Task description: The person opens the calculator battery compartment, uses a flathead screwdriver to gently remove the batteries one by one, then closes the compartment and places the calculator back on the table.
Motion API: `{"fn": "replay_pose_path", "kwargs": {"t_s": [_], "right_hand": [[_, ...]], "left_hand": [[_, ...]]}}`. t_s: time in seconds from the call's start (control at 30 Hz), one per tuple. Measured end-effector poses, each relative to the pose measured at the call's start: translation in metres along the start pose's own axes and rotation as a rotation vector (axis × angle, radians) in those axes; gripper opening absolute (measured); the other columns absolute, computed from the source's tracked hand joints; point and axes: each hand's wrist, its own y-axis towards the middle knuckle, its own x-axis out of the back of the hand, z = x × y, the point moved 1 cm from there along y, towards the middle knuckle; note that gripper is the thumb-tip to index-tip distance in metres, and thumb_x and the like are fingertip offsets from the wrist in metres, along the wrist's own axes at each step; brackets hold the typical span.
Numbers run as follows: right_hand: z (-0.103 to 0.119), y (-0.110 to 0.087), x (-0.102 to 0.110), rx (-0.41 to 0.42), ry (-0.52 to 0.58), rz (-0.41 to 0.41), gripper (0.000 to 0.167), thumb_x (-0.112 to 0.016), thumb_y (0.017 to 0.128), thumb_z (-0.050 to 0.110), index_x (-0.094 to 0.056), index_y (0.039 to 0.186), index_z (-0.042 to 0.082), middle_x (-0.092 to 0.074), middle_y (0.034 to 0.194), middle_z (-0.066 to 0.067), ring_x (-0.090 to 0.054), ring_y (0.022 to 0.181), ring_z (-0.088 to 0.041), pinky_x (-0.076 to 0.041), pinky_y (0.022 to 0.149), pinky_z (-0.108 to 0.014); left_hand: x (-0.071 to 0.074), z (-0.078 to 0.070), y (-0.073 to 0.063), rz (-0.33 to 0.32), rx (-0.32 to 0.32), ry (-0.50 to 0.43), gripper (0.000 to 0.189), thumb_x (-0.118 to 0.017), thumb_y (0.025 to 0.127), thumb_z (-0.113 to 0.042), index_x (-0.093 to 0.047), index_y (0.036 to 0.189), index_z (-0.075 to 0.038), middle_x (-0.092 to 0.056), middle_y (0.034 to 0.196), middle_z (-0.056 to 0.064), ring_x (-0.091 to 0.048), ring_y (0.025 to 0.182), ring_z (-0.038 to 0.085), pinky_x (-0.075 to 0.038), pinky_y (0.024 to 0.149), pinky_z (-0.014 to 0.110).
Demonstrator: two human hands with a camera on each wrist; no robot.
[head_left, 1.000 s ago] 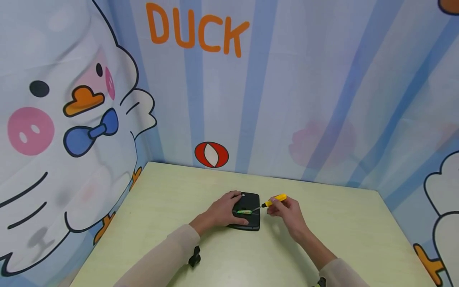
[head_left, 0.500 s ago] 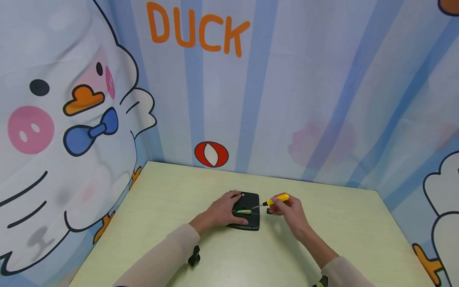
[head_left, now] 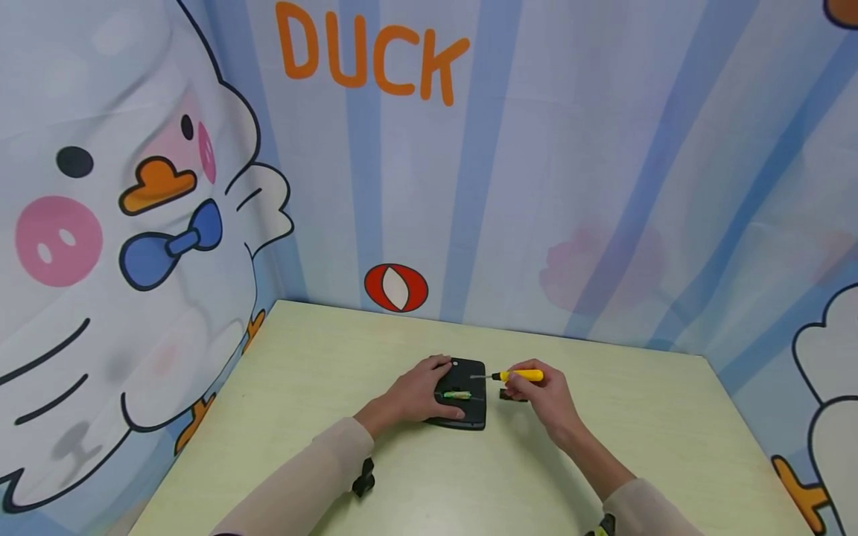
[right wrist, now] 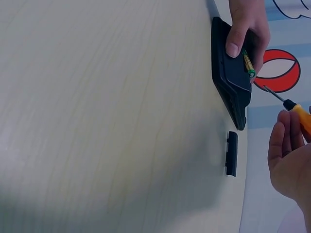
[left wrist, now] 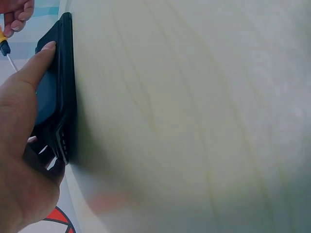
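A flat black device lies back side up on the table, with a green battery in its open slot. My left hand holds the device at its left part, thumb on the near side and fingers on the far side. In my right hand is a screwdriver with a yellow handle, pinched between thumb and fingers. Its metal shaft points left above the device, apart from the battery. In the right wrist view, a small black cover lies on the table beside the device.
The pale wooden table meets a striped cloth backdrop at its back edge. A printed duck covers the cloth on the left. A small black object hangs by the left sleeve.
The screwdriver's tip has come up and away from the battery, and its shaft has swung nearly level. The right hand has shifted slightly right, uncovering the black cover. The left hand stays put.
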Motion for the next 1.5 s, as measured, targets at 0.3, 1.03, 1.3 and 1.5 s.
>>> {"fn": "replay_pose_path", "kwargs": {"t_s": [0.3, 1.03, 1.3, 1.5], "right_hand": [[-0.004, 0.0, 0.002, 0.018, -0.012, -0.006, 0.019, -0.071, 0.1, 0.004, -0.068, 0.115, -0.006, -0.072, 0.111, -0.018, -0.072, 0.093, -0.025, -0.061, 0.085, -0.026], [-0.003, 0.001, 0.01, -0.064, -0.098, -0.078, 0.019, -0.075, 0.098, 0.007, -0.068, 0.111, -0.004, -0.076, 0.112, -0.015, -0.068, 0.096, -0.022, -0.055, 0.084, -0.029], [-0.005, 0.001, 0.01, -0.083, -0.11, -0.058, 0.023, -0.076, 0.097, 0.006, -0.067, 0.115, -0.005, -0.071, 0.109, -0.014, -0.063, 0.093, -0.02, -0.053, 0.078, -0.023], [-0.005, 0.0, 0.011, -0.06, -0.115, -0.03, 0.034, -0.074, 0.098, 0.003, -0.063, 0.13, -0.004, -0.066, 0.119, -0.019, -0.062, 0.103, -0.025, -0.055, 0.079, -0.017]], "left_hand": [[0.0, 0.0, -0.001, -0.004, 0.0, -0.001, 0.105, -0.075, 0.087, -0.071, -0.04, 0.164, -0.009, -0.032, 0.171, 0.009, -0.033, 0.156, 0.028, -0.04, 0.12, 0.049], [0.001, 0.0, -0.003, -0.011, -0.015, -0.019, 0.105, -0.075, 0.088, -0.069, -0.039, 0.164, -0.008, -0.031, 0.172, 0.009, -0.031, 0.157, 0.029, -0.039, 0.121, 0.05], [0.001, 0.0, -0.002, -0.013, -0.018, -0.014, 0.105, -0.075, 0.087, -0.07, -0.04, 0.164, -0.008, -0.031, 0.172, 0.008, -0.031, 0.157, 0.028, -0.039, 0.121, 0.05], [0.002, -0.001, -0.002, -0.013, -0.016, -0.015, 0.105, -0.076, 0.088, -0.069, -0.04, 0.164, -0.008, -0.031, 0.171, 0.008, -0.031, 0.157, 0.028, -0.039, 0.121, 0.049]]}}
